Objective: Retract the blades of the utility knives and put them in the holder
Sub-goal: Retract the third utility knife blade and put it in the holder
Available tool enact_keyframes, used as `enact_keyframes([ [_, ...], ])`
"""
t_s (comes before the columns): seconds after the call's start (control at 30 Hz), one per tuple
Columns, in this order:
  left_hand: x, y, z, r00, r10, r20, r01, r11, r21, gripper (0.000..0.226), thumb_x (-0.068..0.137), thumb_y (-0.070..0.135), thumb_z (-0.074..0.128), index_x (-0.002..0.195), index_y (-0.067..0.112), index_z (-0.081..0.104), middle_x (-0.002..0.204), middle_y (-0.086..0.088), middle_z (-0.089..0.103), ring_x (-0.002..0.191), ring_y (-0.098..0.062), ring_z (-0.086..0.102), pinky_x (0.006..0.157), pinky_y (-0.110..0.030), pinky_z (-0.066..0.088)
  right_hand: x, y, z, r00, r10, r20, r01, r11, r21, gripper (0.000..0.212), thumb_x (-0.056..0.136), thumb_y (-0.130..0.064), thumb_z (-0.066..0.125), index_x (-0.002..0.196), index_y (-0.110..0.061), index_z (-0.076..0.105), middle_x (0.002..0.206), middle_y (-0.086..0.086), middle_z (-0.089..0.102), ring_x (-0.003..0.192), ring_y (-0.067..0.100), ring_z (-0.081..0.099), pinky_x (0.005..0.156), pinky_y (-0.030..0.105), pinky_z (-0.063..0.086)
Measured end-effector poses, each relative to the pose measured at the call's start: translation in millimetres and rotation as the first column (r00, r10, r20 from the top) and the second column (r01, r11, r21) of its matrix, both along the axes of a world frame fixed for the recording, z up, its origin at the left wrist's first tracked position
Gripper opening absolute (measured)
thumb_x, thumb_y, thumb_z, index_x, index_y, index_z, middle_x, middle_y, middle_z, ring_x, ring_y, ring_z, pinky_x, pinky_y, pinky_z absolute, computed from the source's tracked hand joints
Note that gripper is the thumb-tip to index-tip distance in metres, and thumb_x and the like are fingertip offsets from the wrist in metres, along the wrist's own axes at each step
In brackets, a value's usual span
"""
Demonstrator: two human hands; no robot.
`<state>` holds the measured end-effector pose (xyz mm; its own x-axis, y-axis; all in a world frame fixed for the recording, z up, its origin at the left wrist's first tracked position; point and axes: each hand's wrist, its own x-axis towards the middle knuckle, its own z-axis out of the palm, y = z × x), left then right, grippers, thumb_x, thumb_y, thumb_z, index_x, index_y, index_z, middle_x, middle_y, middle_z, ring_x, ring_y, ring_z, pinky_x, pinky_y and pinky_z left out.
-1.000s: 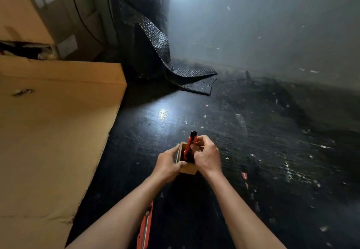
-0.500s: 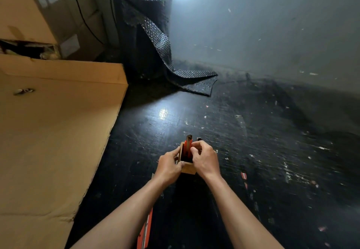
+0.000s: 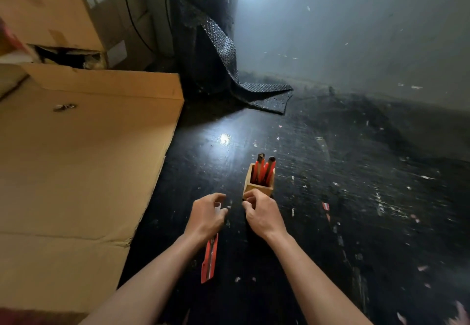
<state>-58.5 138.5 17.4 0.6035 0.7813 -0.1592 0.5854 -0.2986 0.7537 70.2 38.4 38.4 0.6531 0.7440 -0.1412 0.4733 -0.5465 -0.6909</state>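
A small wooden holder [image 3: 259, 188] stands on the black floor with two red utility knives [image 3: 264, 169] upright in it, black ends up. My right hand [image 3: 263, 214] is just in front of the holder's base, fingers loosely curled and holding nothing. My left hand [image 3: 207, 216] is to the left of it, fingers bent. A third red utility knife [image 3: 209, 258] lies on the floor under my left hand and wrist, which hide its far end. Something small and white shows at my left fingertips; I cannot tell what it is or whether that hand grips the knife.
A flattened cardboard sheet [image 3: 76, 159] covers the floor on the left, with cardboard boxes [image 3: 50, 9] behind it. A roll of black bubble wrap [image 3: 206, 35] stands at the back, its end trailing onto the floor. A grey wall runs along the right.
My right hand has let go of the second knife, which now stands in the holder. Both hands have drawn back from the holder, the left one over the knife on the floor.
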Motion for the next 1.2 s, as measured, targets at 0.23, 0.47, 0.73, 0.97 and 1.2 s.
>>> enact_keyframes([
  [0.23, -55, -22, -21, 0.984, 0.068, -0.167, -0.087, 0.991, -0.107, 0.026, 0.082, 0.02, 0.075, 0.108, 0.017, 0.077, 0.102, 0.001, 0.079, 0.096, -0.015, 0.074, 0.087, -0.029, 0.059, -62, -14, -32, 0.983, 0.094, -0.158, -0.13, 0.963, -0.238, 0.035, 0.095, -0.025, 0.064, 0.129, -0.017, 0.064, 0.125, 0.005, 0.069, 0.11, 0.021, 0.067, 0.091, 0.034, 0.057],
  [0.47, -75, -41, -48, 0.974, 0.032, -0.224, -0.096, 0.955, -0.282, 0.024, 0.083, 0.01, 0.078, 0.104, 0.022, 0.079, 0.085, 0.011, 0.072, 0.075, 0.005, 0.064, 0.063, -0.006, 0.046, -99, -32, -57, 0.876, 0.038, -0.48, -0.184, 0.947, -0.262, 0.026, 0.094, -0.024, 0.067, 0.12, -0.028, 0.067, 0.104, -0.005, 0.072, 0.09, 0.006, 0.072, 0.086, 0.032, 0.061],
  [0.73, -73, -49, -50, 0.988, 0.14, -0.062, -0.153, 0.917, -0.369, 0.034, 0.087, 0.001, 0.074, 0.11, 0.026, 0.077, 0.098, 0.007, 0.079, 0.092, -0.005, 0.074, 0.081, -0.018, 0.058, -104, -43, -56, 0.861, -0.133, -0.491, 0.078, 0.988, -0.132, 0.023, 0.095, -0.014, 0.067, 0.107, -0.032, 0.06, 0.098, -0.007, 0.07, 0.08, 0.001, 0.073, 0.064, 0.02, 0.061],
  [0.97, -50, -29, -13, 0.977, 0.094, 0.193, 0.005, 0.889, -0.458, 0.036, 0.086, -0.004, 0.075, 0.113, 0.021, 0.077, 0.1, 0.0, 0.082, 0.095, -0.017, 0.079, 0.074, -0.032, 0.066, -77, -45, -22, 0.857, -0.118, -0.501, 0.194, 0.976, 0.102, 0.029, 0.091, -0.01, 0.071, 0.105, -0.034, 0.063, 0.103, -0.003, 0.073, 0.094, 0.011, 0.074, 0.077, 0.037, 0.066],
  [1.2, -18, -18, 40, 0.916, 0.048, 0.398, 0.203, 0.801, -0.563, 0.042, 0.09, -0.009, 0.069, 0.123, 0.016, 0.07, 0.114, -0.009, 0.08, 0.103, -0.028, 0.078, 0.082, -0.052, 0.065, -38, -47, 18, 0.889, -0.057, -0.455, 0.216, 0.927, 0.307, 0.028, 0.089, -0.002, 0.072, 0.11, -0.02, 0.065, 0.102, 0.007, 0.076, 0.093, 0.02, 0.076, 0.077, 0.048, 0.065],
])
